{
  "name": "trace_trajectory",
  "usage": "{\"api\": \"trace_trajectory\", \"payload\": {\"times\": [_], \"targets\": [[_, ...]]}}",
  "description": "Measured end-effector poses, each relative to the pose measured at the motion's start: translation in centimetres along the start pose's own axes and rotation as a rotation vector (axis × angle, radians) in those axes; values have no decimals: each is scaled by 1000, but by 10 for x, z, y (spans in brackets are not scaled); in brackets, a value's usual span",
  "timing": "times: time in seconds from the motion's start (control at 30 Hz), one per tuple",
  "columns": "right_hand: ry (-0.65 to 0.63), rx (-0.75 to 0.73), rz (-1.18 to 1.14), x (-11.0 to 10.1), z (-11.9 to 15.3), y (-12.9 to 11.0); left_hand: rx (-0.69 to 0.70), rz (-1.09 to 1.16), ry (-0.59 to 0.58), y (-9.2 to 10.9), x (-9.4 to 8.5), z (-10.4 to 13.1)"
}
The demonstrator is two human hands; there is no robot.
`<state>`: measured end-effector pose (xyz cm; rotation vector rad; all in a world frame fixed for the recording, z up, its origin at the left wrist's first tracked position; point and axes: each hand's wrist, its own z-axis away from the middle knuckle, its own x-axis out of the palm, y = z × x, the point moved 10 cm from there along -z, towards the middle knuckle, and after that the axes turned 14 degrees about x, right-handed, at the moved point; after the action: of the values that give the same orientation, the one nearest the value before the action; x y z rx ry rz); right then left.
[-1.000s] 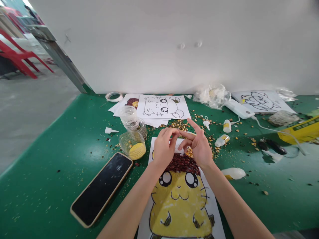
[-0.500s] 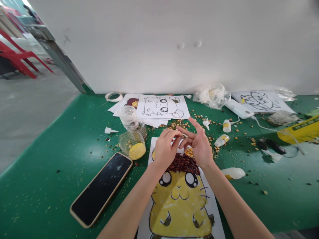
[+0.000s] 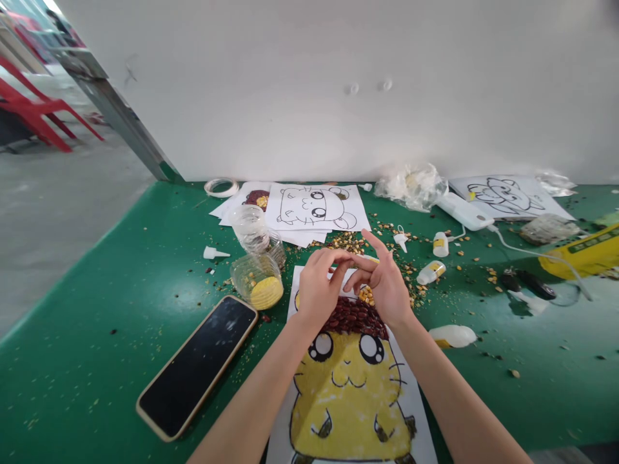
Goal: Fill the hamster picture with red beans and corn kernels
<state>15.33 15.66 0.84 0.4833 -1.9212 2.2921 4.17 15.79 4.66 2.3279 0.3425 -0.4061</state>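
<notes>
My left hand (image 3: 318, 285) is closed in a pinch, its thumb and fingers on the tip of a right-hand finger. With fingers apart, my right hand (image 3: 391, 290) points one finger upward and curls others; I see nothing held in it. Any small bit between the touching fingertips is hidden. Both hands are over the top of a paper with a cartoon hamster picture (image 3: 351, 399), filled in yellow. Dark red beans (image 3: 355, 317) cover its head, and yellow corn bits (image 3: 367, 296) fill a patch by the right ear.
A phone (image 3: 198, 367) and a clear cup of yellow grains (image 3: 266, 293) lie left. Behind are line drawings (image 3: 316, 207) and scattered grains (image 3: 348, 243). At right are glue bottles (image 3: 430, 272), a squeeze bottle (image 3: 453, 336), a white power bank (image 3: 465, 211) and a yellow bag (image 3: 580, 254).
The raised finger of my right hand has tipped slightly left. My left fingers have shifted slightly at the right fingertip. The objects on the table stay put.
</notes>
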Motion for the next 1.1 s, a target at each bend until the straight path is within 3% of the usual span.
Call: {"api": "trace_trajectory", "payload": {"times": [0.37, 0.73, 1.0, 1.1], "targets": [[23, 46, 85, 4, 0, 4, -35, -22, -44, -6, 3, 3], [20, 12, 1, -1, 0, -5, -2, 16, -109, -5, 15, 3], [65, 41, 45, -3, 1, -6, -55, 47, -60, -7, 9, 2], [55, 38, 27, -2, 0, -6, -151, 126, -22, -13, 7, 2]]}}
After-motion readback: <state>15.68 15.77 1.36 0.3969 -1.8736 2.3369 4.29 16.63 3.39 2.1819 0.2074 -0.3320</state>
